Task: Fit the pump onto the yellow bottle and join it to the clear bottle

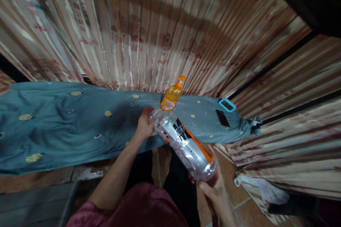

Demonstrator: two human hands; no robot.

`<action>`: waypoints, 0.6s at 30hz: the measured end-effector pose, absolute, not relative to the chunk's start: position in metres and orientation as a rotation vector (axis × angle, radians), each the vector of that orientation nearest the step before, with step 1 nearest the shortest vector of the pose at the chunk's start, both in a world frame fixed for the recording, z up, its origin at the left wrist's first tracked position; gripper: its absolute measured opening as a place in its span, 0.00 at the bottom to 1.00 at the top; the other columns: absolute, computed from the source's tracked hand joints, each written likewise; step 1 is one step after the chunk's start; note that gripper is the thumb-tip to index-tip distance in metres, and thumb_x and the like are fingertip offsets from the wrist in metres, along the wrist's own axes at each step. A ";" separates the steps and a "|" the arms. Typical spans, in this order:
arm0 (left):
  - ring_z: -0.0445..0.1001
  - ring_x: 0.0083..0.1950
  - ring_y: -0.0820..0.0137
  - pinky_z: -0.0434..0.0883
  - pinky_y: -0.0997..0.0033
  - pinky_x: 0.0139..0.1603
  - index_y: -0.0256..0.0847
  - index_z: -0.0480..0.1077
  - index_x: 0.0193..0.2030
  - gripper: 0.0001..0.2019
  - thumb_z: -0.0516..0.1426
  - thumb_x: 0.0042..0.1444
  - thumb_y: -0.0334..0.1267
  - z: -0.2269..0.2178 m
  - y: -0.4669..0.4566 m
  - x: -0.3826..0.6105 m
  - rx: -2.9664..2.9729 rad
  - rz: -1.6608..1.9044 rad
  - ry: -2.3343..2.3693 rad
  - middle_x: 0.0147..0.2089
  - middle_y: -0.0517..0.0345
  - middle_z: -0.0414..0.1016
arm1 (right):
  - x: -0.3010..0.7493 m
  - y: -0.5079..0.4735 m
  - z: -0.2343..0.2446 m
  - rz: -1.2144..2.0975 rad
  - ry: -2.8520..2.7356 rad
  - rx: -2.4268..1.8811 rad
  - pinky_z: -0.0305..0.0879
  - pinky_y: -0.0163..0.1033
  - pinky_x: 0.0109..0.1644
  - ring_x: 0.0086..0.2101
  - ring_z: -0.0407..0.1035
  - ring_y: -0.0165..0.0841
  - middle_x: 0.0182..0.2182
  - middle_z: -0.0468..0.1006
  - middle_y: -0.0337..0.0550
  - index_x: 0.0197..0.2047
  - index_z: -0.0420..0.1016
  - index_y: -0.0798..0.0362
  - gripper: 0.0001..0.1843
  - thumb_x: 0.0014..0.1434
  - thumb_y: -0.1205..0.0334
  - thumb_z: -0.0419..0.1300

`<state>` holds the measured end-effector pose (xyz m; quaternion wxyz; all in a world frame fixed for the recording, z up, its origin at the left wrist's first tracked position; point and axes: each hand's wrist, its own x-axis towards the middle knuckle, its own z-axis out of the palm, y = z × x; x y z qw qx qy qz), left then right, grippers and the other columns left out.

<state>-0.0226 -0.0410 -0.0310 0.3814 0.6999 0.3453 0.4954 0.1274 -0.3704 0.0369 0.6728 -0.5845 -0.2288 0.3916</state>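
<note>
A large clear plastic bottle [186, 145] with a silver, orange and black label is held at a slant between both hands. Around its narrower upper end, my left hand [146, 124] is closed; part of the fingers is behind the plastic. My right hand [213, 184] grips the base, with the thumb on the near side and the other fingers partly hidden. Just beyond the bottle's upper end stands an orange pump bottle [172, 96] of amber liquid, upright on the cloth and close to my left hand.
A long narrow surface covered with a blue-green patterned cloth [87, 127] runs across the view. On its right part lie a dark phone [222, 118] and a light-blue framed digital clock or timer [227, 105]. Striped curtains [149, 35] hang behind. A white plastic bag [266, 188] is low at right.
</note>
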 end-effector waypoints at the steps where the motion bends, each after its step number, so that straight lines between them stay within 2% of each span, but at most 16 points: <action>1: 0.90 0.51 0.47 0.89 0.46 0.59 0.45 0.82 0.49 0.24 0.71 0.67 0.65 -0.031 -0.041 -0.023 1.787 1.263 0.881 0.47 0.46 0.89 | 0.129 -0.371 0.035 0.875 -0.512 -1.313 0.92 0.50 0.42 0.37 0.92 0.47 0.63 0.97 0.53 0.82 0.81 0.38 0.63 0.46 0.49 0.96; 6: 0.90 0.50 0.47 0.90 0.45 0.56 0.47 0.82 0.47 0.23 0.70 0.67 0.65 -0.032 -0.039 -0.022 1.804 1.247 0.889 0.46 0.46 0.87 | 0.136 -0.377 0.024 0.892 -0.515 -1.277 0.96 0.57 0.49 0.46 0.96 0.54 0.71 0.93 0.60 0.85 0.78 0.38 0.65 0.49 0.49 0.97; 9: 0.90 0.50 0.48 0.90 0.47 0.56 0.47 0.82 0.47 0.21 0.71 0.67 0.64 -0.033 -0.038 -0.020 1.806 1.252 0.886 0.46 0.47 0.88 | 0.138 -0.378 0.023 0.887 -0.527 -1.268 0.95 0.55 0.47 0.43 0.95 0.51 0.70 0.94 0.61 0.87 0.75 0.40 0.66 0.51 0.50 0.96; 14: 0.90 0.51 0.47 0.90 0.47 0.57 0.45 0.83 0.49 0.24 0.70 0.67 0.65 -0.035 -0.038 -0.020 1.815 1.265 0.873 0.48 0.45 0.89 | 0.139 -0.375 0.024 0.878 -0.544 -1.281 0.93 0.52 0.43 0.36 0.94 0.50 0.57 0.99 0.54 0.85 0.78 0.42 0.63 0.51 0.50 0.95; 18: 0.90 0.52 0.47 0.90 0.47 0.57 0.45 0.83 0.49 0.23 0.70 0.68 0.64 -0.034 -0.038 -0.021 1.834 1.256 0.868 0.47 0.46 0.89 | 0.141 -0.375 0.022 0.868 -0.539 -1.311 0.95 0.55 0.41 0.36 0.95 0.53 0.62 0.99 0.55 0.80 0.83 0.38 0.60 0.46 0.49 0.96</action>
